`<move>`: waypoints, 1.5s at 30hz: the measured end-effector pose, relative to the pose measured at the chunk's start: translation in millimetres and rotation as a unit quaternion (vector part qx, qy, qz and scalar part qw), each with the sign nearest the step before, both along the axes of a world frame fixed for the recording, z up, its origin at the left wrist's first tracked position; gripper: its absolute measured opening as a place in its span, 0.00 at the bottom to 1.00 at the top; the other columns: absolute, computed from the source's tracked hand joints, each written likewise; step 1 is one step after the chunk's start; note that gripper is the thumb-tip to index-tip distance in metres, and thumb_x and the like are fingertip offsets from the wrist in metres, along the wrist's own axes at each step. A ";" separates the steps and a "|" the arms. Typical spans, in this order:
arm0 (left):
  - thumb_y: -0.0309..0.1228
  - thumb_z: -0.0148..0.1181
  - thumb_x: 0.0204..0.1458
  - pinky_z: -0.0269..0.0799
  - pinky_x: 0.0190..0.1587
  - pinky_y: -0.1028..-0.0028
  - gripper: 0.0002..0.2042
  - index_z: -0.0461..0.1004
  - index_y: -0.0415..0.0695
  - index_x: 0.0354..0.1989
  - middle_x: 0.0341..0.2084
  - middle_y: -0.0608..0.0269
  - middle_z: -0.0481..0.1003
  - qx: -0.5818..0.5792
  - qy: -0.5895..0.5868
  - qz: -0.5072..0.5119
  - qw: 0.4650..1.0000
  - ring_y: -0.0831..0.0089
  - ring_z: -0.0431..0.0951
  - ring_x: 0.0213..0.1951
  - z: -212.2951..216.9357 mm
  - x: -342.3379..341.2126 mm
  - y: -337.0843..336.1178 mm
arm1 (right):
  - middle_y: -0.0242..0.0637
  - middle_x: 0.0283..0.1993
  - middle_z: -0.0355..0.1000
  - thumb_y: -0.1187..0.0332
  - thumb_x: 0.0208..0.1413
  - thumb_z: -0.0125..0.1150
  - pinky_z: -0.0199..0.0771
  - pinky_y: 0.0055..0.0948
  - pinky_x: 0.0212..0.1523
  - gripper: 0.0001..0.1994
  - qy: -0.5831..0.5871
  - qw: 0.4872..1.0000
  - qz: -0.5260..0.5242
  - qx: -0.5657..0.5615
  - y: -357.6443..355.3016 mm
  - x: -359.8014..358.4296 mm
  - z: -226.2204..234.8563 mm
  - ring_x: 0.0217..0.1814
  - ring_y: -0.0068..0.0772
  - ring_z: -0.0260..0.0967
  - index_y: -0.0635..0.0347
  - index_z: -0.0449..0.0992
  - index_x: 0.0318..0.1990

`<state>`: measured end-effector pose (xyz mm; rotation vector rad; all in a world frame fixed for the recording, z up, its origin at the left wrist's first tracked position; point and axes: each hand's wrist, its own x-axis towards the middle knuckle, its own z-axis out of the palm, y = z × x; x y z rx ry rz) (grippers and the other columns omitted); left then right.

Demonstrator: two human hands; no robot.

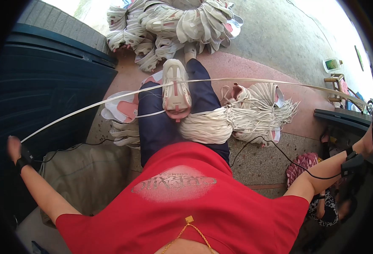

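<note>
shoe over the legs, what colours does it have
The shoe is off-white with pink parts, best seen in the head view.

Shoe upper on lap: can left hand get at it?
Probably yes: the left hand is out wide with the white lace, but nothing solid seems between it and the shoe upper.

Daylight pours in from the top here, burning the upper corners to white and bleaching the far side of the concrete floor (275,46), while the dark blue panel (55,93) on the left sinks into shade and the lower right goes murky! Mid-frame it's evenly lit and fairly crisp, the pale shoe upper (176,91) reading clearly and the red T-shirt (245,203) glowing strongly. Out at the edges the fisheye bends straight lines, the left hand (14,149) looks soft, and black vignetting swallows part of the right hand (367,142)!
</note>
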<state>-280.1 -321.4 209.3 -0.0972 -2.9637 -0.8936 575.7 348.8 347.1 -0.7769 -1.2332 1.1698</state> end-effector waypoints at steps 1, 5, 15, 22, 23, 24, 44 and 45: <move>0.31 0.58 0.57 0.73 0.37 0.72 0.09 0.72 0.39 0.40 0.32 0.57 0.77 0.037 -0.017 -0.024 0.999 0.68 0.77 0.32 -8.7 3.7 21.0 | 0.39 0.46 0.66 0.66 0.70 0.49 0.61 0.29 0.53 0.17 -0.061 0.997 -0.018 0.036 -0.2 -22.7 9.9 0.49 0.30 0.63 0.69 0.71 0.58; 0.32 0.59 0.59 0.74 0.37 0.75 0.10 0.73 0.39 0.43 0.33 0.58 0.78 0.174 -0.164 -0.146 0.960 0.71 0.78 0.32 -55.9 48.9 129.4 | 0.46 0.55 0.72 0.65 0.71 0.47 0.65 0.35 0.66 0.18 -0.254 0.965 0.019 0.063 -8.5 -134.6 -25.1 0.60 0.36 0.69 0.69 0.70 0.60; 0.33 0.52 0.65 0.77 0.44 0.74 0.10 0.71 0.38 0.44 0.40 0.56 0.78 0.112 -0.575 -0.344 0.734 0.71 0.80 0.40 -167.8 310.1 342.6 | 0.42 0.37 0.77 0.72 0.52 0.61 0.70 0.42 0.52 0.07 -0.406 0.785 0.441 0.155 -149.0 -328.0 -305.9 0.48 0.46 0.72 0.57 0.83 0.37; 0.32 0.49 0.66 0.76 0.47 0.69 0.09 0.69 0.38 0.46 0.43 0.58 0.75 0.145 -0.671 -0.229 0.690 0.69 0.78 0.44 -206.1 325.5 384.3 | 0.38 0.36 0.78 0.68 0.51 0.57 0.68 0.44 0.48 0.07 -0.506 0.719 0.406 0.250 -185.5 -356.8 -373.9 0.46 0.43 0.72 0.56 0.82 0.32; 0.32 0.49 0.66 0.75 0.47 0.70 0.09 0.69 0.38 0.46 0.43 0.58 0.75 0.163 -0.669 -0.225 0.690 0.69 0.78 0.44 -209.2 326.7 386.0 | 0.38 0.36 0.78 0.69 0.50 0.57 0.67 0.44 0.48 0.07 -0.512 0.718 0.385 0.274 -184.6 -359.4 -378.1 0.47 0.42 0.72 0.56 0.82 0.31; 0.31 0.49 0.66 0.75 0.47 0.70 0.09 0.69 0.38 0.46 0.43 0.59 0.75 0.183 -0.665 -0.222 0.689 0.70 0.78 0.44 -211.9 328.0 386.5 | 0.38 0.37 0.78 0.70 0.49 0.56 0.66 0.44 0.48 0.07 -0.514 0.725 0.365 0.276 -183.2 -363.0 -382.3 0.48 0.42 0.72 0.57 0.81 0.31; 0.33 0.49 0.67 0.74 0.45 0.73 0.10 0.70 0.40 0.47 0.38 0.63 0.75 0.254 -0.574 -0.240 0.740 0.75 0.76 0.41 -230.3 343.0 368.7 | 0.35 0.39 0.72 0.67 0.51 0.59 0.65 0.51 0.47 0.06 -0.594 0.684 0.336 0.258 -167.3 -399.0 -394.8 0.49 0.42 0.69 0.54 0.82 0.32; 0.32 0.49 0.67 0.74 0.42 0.73 0.10 0.70 0.40 0.48 0.35 0.63 0.75 0.221 -0.563 -0.247 0.757 0.75 0.77 0.38 -225.8 341.6 368.5 | 0.35 0.39 0.73 0.66 0.52 0.59 0.65 0.51 0.46 0.06 -0.591 0.695 0.334 0.238 -165.5 -396.1 -396.5 0.49 0.42 0.69 0.53 0.83 0.32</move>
